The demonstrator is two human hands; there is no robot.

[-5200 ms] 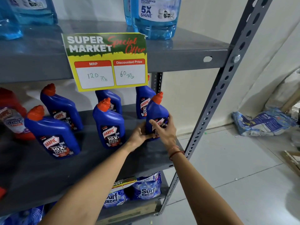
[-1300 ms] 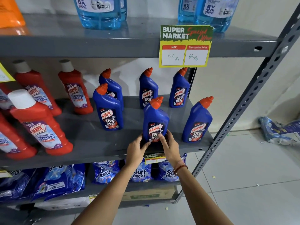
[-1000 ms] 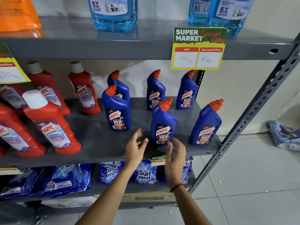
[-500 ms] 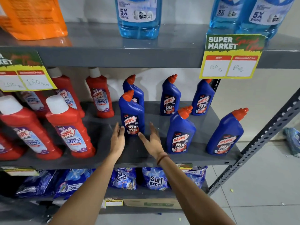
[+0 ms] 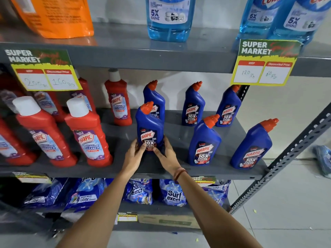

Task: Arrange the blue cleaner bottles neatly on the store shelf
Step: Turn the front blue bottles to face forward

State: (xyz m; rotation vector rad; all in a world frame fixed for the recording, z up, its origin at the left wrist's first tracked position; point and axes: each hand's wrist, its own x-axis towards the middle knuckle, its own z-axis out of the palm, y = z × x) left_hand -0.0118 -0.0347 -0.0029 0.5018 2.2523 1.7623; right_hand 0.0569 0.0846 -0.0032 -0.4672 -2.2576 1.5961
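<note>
Several blue cleaner bottles with orange caps stand on the grey middle shelf (image 5: 179,171). My left hand (image 5: 133,154) and my right hand (image 5: 165,154) clasp the base of the front-left blue bottle (image 5: 148,126), which stands upright. Two more front bottles stand to the right, the middle one (image 5: 204,140) and the right one (image 5: 252,145). Behind them is a back row: the left one (image 5: 155,97) partly hidden by the held bottle, the middle one (image 5: 193,104), and the right one (image 5: 228,106).
Red bathroom cleaner bottles (image 5: 87,133) fill the shelf's left half. Yellow price signs (image 5: 265,63) hang from the upper shelf, which holds light blue bottles (image 5: 169,18) and an orange pouch (image 5: 53,15). Blue detergent packs (image 5: 173,194) lie below. The perforated upright (image 5: 286,158) bounds the right side.
Both hands left the middle front bottle, moved left and closed around the base of the front-left blue bottle. The view has shifted left and closer.
</note>
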